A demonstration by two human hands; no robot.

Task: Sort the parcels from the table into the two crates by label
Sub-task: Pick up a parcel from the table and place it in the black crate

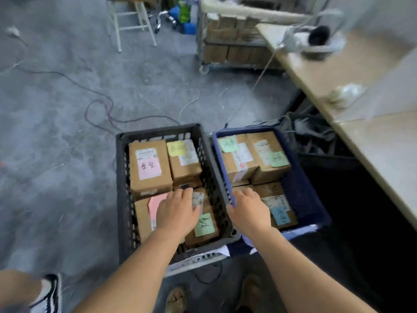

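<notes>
Pressing flat, my left hand [178,211] rests with fingers spread on parcels in the black crate [121,199], likely settling them level. My right hand [249,208] curls over the blue crate [316,213] at its left rim, probably steadying it; what its fingertips touch I cannot tell. Both crates hold labelled parcels; the table [361,71] seems bare of them. Labels blur.

Two crates are sitting side by side on the floor [67,132], touching. The left crate [120,177] and right crate [316,211] are holding parcels [150,168]. The counter [383,143] is standing to their right.
</notes>
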